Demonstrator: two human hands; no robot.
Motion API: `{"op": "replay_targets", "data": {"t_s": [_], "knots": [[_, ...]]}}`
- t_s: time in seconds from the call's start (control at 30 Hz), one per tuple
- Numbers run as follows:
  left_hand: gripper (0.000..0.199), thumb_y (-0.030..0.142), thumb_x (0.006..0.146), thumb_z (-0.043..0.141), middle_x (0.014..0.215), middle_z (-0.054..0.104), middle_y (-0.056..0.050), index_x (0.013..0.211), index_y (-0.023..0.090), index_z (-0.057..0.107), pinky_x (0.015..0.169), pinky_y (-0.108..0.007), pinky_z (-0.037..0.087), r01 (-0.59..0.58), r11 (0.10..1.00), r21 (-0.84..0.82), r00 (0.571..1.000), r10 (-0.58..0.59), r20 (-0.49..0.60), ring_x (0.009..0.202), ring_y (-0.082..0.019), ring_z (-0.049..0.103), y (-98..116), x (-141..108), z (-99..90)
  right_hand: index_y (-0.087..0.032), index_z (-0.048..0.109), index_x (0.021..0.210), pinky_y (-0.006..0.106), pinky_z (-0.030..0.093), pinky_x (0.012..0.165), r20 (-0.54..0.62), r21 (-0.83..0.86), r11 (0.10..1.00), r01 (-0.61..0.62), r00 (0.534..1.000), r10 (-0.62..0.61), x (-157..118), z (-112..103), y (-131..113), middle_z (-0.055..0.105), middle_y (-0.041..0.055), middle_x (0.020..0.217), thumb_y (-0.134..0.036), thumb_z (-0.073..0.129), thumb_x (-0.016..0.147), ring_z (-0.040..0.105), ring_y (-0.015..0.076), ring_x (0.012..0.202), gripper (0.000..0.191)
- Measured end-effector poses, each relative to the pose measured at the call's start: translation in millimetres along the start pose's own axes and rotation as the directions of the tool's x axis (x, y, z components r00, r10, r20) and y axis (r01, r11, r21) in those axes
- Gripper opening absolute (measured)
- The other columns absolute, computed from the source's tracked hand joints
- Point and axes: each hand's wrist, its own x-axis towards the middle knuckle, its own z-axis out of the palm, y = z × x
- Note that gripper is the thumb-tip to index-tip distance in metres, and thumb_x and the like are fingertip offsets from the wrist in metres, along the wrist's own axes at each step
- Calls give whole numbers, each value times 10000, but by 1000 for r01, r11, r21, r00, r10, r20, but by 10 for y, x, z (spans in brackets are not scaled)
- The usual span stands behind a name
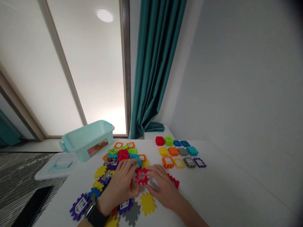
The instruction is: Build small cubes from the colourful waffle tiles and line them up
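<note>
Evidently, at lower centre of the frame, a red window piece (142, 176) is pinched from opposite sides by the left hand (121, 183) and right hand (164, 187), probably for steadiness.

Left hand (126, 176) (watch on its wrist (93, 211)) faces the right hand (161, 183), fingers bent.

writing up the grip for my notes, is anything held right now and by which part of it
The red window piece, held by its left and right edges between the left hand and right hand.
</note>
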Motion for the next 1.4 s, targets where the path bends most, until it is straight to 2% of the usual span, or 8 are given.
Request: {"op": "replay_targets", "data": {"t_s": [0.17,0.3,0.53,0.73,1.07,1.23,1.4], "knots": [[580,216,736,719,1345,557,-138,1283,221,526,1062,-537,465,-23,999,31,1000,24,-4,1250,-346,531,-16,-12,-23,-262,564,1189,505,493,1042,-52,-31,999,22,998,-23,0,11,38,673,76,1221,-106,603,859,600,272,1146,367],[521,272,825,712,1373,542,-147,1301,229,506,1048,-544,483,-50,998,38,998,51,-21,1246,-341,537,-41,-20,-17,-263,574,1175,528,482,1072,-58,-75,997,33,998,-38,-12,19,72,668,78,1253,-126,604,866,595,277,1180,339],[583,146,751,693,1454,474,-170,1293,203,485,1108,-554,459,-61,997,40,995,64,-81,1394,-368,413,-30,-26,44,-249,577,1172,567,448,1103,-43,-157,985,65,996,-72,-5,39,86,680,85,1256,-141,598,888,610,275,1177,305],[541,160,757,707,1508,427,-178,1260,193,510,1135,-594,427,-53,998,22,994,55,-95,1457,-390,328,-19,-35,32,-245,582,1172,534,485,1070,-70,-160,984,82,993,-94,-9,45,100,683,97,1252,-157,595,897,622,267,1165,289],[510,183,769,756,1497,452,-172,1242,192,566,1127,-589,439,-102,995,4,981,101,-168,1441,-388,364,-64,-40,68,-249,599,1180,529,517,1036,-67,-150,980,131,987,-143,0,-7,89,691,85,1228,-114,554,922,620,272,1148,294],[519,208,769,778,1490,448,-182,1244,185,569,1115,-591,446,-134,990,-33,973,126,-193,1423,-387,385,-97,-56,81,-251,628,1070,487,546,991,-95,-129,980,153,981,-166,25,-20,78,708,75,1173,-115,542,951,644,245,1082,200],[537,204,765,796,1435,496,-180,1249,190,564,1103,-570,457,-128,992,-22,967,120,-225,1380,-378,433,-122,-64,27,-242,635,1044,478,557,945,-103,-142,970,195,972,-210,93,-31,74,713,91,1154,-100,531,944,658,249,1063,203]]}}
